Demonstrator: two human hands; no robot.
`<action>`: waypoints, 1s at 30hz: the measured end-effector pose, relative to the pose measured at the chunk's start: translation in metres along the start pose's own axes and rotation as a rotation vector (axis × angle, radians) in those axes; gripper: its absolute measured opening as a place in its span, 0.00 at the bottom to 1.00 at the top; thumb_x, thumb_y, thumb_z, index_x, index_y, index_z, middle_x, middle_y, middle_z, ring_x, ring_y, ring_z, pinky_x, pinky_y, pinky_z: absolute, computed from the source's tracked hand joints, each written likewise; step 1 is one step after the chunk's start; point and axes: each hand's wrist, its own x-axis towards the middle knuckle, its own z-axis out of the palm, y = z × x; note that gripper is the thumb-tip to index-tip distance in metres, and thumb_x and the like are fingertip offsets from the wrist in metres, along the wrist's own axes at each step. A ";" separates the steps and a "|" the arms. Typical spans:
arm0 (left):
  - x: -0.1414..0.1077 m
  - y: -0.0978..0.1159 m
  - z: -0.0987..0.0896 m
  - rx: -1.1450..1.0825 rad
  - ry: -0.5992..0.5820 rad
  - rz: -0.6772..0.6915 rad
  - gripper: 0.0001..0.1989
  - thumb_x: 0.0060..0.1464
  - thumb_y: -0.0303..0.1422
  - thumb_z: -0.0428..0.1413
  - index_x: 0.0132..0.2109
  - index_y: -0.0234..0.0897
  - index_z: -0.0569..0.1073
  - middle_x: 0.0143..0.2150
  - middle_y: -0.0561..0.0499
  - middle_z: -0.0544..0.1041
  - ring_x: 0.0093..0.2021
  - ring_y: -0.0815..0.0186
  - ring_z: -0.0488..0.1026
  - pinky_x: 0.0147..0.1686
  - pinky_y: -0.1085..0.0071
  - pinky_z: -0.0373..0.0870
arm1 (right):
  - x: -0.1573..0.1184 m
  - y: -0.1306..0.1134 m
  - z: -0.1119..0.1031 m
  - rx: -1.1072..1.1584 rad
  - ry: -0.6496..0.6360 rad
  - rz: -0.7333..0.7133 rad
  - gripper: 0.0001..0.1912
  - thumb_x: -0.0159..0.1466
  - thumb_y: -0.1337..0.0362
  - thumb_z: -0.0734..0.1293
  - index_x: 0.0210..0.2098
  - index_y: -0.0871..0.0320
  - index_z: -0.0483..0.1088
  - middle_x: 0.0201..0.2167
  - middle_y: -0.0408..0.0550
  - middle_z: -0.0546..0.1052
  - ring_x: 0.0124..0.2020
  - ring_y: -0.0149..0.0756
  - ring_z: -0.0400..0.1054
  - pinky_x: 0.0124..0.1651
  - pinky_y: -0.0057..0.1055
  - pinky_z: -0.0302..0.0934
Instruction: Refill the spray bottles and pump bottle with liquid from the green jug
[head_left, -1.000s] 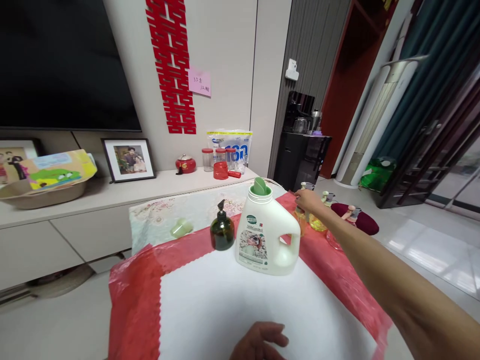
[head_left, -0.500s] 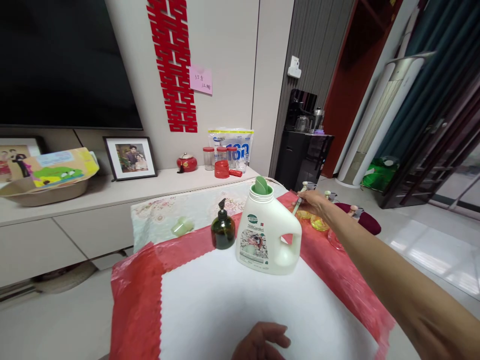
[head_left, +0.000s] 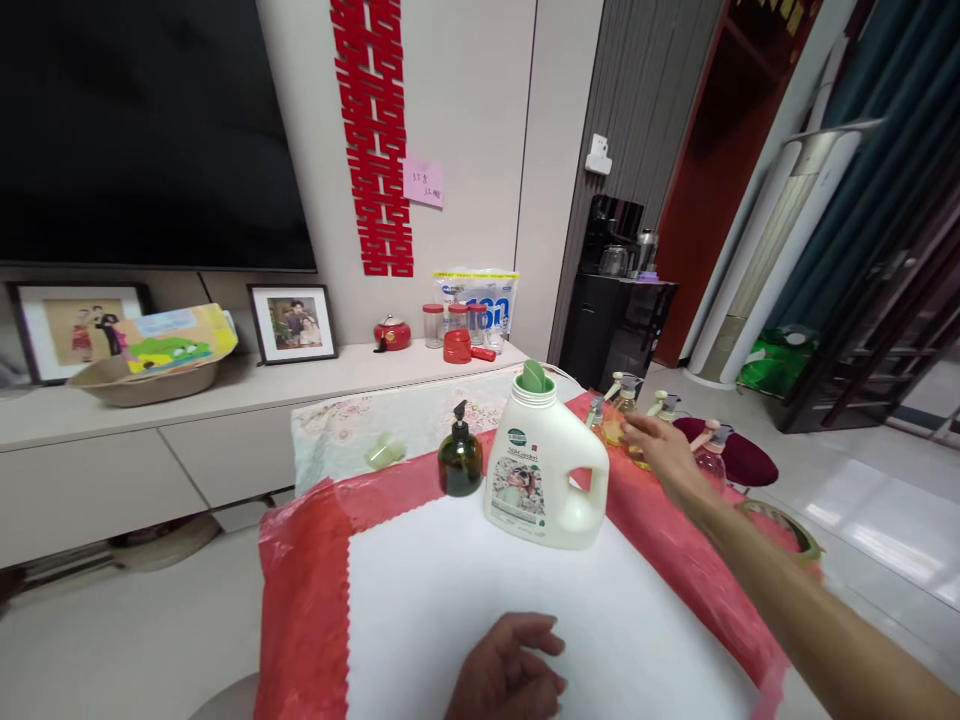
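My left hand (head_left: 510, 668) is over the white sheet (head_left: 427, 580) at the bottom, its fingers loosely curled and apart, holding nothing. My right hand (head_left: 664, 452) reaches to the right side of the table, fingers out in front of a yellow pump bottle (head_left: 641, 455); I see nothing in its grasp. Beside it stand another yellow pump bottle (head_left: 616, 425), a grey-topped pump bottle (head_left: 596, 412) partly behind the jug, and a pink pump bottle (head_left: 711, 460). A large white detergent jug (head_left: 547, 480), uncapped with a green spout, stands upright next to a dark green pump bottle (head_left: 460, 462).
A pale green cap (head_left: 385, 452) lies on the flowered cloth (head_left: 330, 425). Red plastic sheeting (head_left: 300, 600) covers the table edges. On the cabinet behind are red-lidded jars (head_left: 433, 325), a red pot (head_left: 392, 332) and framed photos (head_left: 294, 325). A dark red stool (head_left: 739, 455) stands at right.
My right hand has let go of the grey-topped pump bottle behind the jug and moved right and down. The view has shifted left. My left hand stays low over the sheet.
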 end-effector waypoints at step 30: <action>0.105 0.148 -0.047 0.855 0.756 0.304 0.47 0.38 0.24 0.64 0.66 0.30 0.56 0.66 0.32 0.60 0.67 0.48 0.60 0.63 0.57 0.59 | -0.085 0.131 0.005 -0.048 0.093 -0.078 0.34 0.48 0.38 0.69 0.43 0.59 0.75 0.28 0.50 0.75 0.29 0.41 0.70 0.29 0.32 0.67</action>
